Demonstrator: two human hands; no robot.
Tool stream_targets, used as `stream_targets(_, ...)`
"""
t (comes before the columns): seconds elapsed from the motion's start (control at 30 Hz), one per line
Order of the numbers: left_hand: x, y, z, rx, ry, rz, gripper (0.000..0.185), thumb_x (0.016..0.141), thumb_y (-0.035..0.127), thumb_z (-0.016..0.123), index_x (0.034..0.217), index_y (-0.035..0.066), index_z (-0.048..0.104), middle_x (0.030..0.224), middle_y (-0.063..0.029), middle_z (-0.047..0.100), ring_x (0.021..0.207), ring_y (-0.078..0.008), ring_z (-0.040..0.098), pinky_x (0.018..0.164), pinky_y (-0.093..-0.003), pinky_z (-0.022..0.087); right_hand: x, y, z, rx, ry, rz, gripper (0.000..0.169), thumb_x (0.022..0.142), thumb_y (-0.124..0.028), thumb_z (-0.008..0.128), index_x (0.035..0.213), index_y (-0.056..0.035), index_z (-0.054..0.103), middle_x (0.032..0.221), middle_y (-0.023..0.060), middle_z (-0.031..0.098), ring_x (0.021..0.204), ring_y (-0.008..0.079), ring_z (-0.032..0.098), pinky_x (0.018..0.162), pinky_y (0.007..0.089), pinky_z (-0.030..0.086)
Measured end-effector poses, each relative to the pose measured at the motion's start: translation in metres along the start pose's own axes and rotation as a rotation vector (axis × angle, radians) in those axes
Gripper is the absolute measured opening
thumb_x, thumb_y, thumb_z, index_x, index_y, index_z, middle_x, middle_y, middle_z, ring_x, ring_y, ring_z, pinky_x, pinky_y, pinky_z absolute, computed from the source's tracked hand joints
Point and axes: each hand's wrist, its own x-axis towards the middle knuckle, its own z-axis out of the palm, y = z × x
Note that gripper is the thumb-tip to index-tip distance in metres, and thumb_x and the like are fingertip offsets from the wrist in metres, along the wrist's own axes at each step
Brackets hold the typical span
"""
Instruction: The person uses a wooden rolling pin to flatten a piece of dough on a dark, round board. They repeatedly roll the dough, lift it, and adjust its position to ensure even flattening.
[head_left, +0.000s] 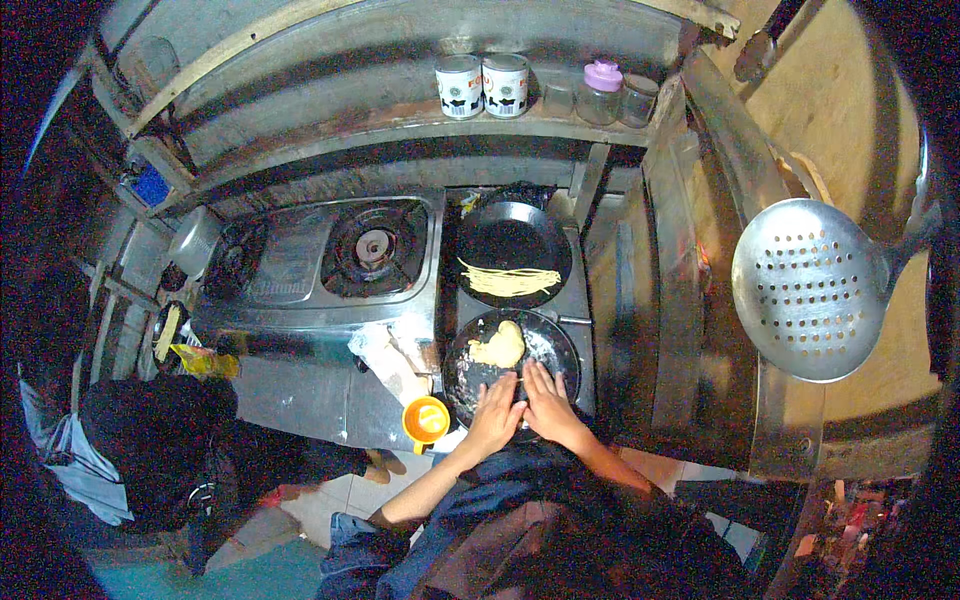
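Observation:
Both my hands lie flat, side by side, over the near part of a floured round black pan or tray (559, 341). My left hand (495, 409) and my right hand (549, 401) have their palms down with fingers pointing away from me; whatever lies under them is hidden. Just beyond the fingertips sits a lump of pale yellow dough (506, 345) with a smaller piece at its left. Behind, a second round black pan (514, 236) holds a bundle of thin dough strands (510, 281). An orange cup (426, 421) with white contents stands left of my hands, beside a crumpled plastic bag (390, 364).
A gas stove (322, 255) stands at the left. Cans (459, 86) and glass jars (598, 97) line the back shelf. A large perforated metal skimmer (810, 289) hangs at the right. Another person (157, 442) is at the lower left, near a yellow packet (206, 362).

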Motion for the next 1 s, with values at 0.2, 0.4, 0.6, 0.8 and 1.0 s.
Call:
stream_targets(0.2,-0.003,-0.008,0.014,0.169,-0.277,-0.061,0.078,0.09,0.053,0.028,0.14,0.0,0.001,0.147,-0.0187,0.003,0.137,-0.0296,0.002,0.102,-0.0572,-0.007,0.0,0.002,0.02,-0.127,-0.141,-0.063,0.071,0.082,-0.029,0.042,0.139,0.003,0.013,0.146,0.0214,0.007,0.136,0.0322,0.009,0.105,0.0559,0.008)
stream_targets(0.4,0.001,-0.006,0.011,0.263,-0.279,-0.08,0.082,0.086,0.06,0.028,0.141,0.004,0.004,0.148,-0.0146,0.004,0.137,-0.0255,0.004,0.101,-0.0597,-0.007,-0.001,-0.001,0.019,-0.215,-0.163,0.0,0.072,0.082,-0.035,0.041,0.138,0.0033,0.016,0.146,0.0199,0.009,0.136,0.0308,0.01,0.105,0.056,0.006)
stream_targets(0.6,0.005,-0.002,0.009,0.356,-0.227,-0.108,0.087,0.081,0.068,0.027,0.142,0.009,0.009,0.149,-0.0089,0.006,0.137,-0.0206,0.006,0.101,-0.0613,-0.006,-0.01,0.008,0.025,-0.243,-0.124,0.01,0.079,0.08,-0.043,0.045,0.138,0.0032,0.018,0.146,0.0199,0.012,0.136,0.0301,0.012,0.105,0.0561,0.004)
stream_targets(0.8,0.004,-0.007,0.016,0.382,-0.178,-0.084,0.088,0.08,0.069,0.028,0.142,0.008,0.012,0.148,-0.009,0.008,0.137,-0.0211,0.009,0.1,-0.0624,-0.005,-0.003,0.009,0.011,-0.345,-0.106,0.022,0.082,0.08,-0.049,0.048,0.137,0.0026,0.019,0.146,0.0186,0.013,0.135,0.0299,0.015,0.106,0.0545,0.007)
stream_targets(1.0,-0.004,-0.012,0.012,0.39,-0.118,-0.048,0.084,0.082,0.064,0.034,0.141,0.007,0.016,0.148,-0.0103,0.013,0.136,-0.0217,0.015,0.097,-0.065,-0.006,0.001,0.009,-0.001,-0.231,-0.08,0.008,0.093,0.073,-0.047,0.06,0.137,0.0039,0.016,0.145,0.0195,0.012,0.134,0.0305,0.016,0.106,0.051,0.014)
